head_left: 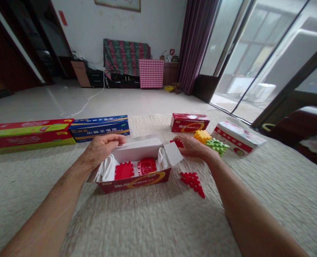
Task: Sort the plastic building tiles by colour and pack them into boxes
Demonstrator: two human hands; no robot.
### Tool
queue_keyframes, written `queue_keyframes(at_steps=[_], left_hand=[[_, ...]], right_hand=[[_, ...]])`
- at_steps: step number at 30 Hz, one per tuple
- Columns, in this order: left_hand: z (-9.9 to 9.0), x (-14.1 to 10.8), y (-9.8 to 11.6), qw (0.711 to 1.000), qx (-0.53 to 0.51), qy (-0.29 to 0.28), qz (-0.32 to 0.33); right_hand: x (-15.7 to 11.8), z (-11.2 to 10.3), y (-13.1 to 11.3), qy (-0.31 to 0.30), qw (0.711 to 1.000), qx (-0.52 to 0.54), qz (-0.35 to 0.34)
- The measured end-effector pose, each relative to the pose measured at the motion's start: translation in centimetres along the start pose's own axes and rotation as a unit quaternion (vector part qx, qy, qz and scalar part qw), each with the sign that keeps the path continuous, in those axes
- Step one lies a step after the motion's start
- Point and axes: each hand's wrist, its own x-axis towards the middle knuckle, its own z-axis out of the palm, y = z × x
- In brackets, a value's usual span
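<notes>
An open red cardboard box (108, 186) with a white inside sits on the quilted cover in front of me. Two red toothed plastic building pieces (124, 170) lie in it, between folded white wads (162, 159) at its ends. My left hand (102, 150) is closed at the box's back left corner, fingertips at the raised lid (138, 144). Just right of the box, my right hand (192, 147) has its fingers around a red plastic building piece (177, 143), partly hidden. A red triangular piece (193, 182) lies on the cover nearer to me.
Yellow (202, 136) and green toothed pieces (217, 146) lie beyond my right wrist. Behind them stand a small red box (189, 123) and a white-and-red box (238, 139). A blue box (99, 128) and a long red-and-yellow box (32, 135) stand at the back left.
</notes>
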Motion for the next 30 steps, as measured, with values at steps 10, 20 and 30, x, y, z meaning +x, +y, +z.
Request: queue_keyframes(at_steps=[10,20,30], left_hand=[[0.2,-0.1,0.4,1.0,-0.006,0.005,-0.001],[0.2,-0.2,0.7,1.0,-0.003,-0.005,0.011],[0.2,-0.3,0.4,1.0,-0.013,-0.015,0.023]], right_hand=[[-0.3,-2.3,-0.6,0.046,0.998,-0.003,0.043],[-2.0,-5.3,-10.3,0.138,0.981,0.111,-0.084],[-1.6,-3.0,-12.5,-0.014,0.993,0.068,-0.094]])
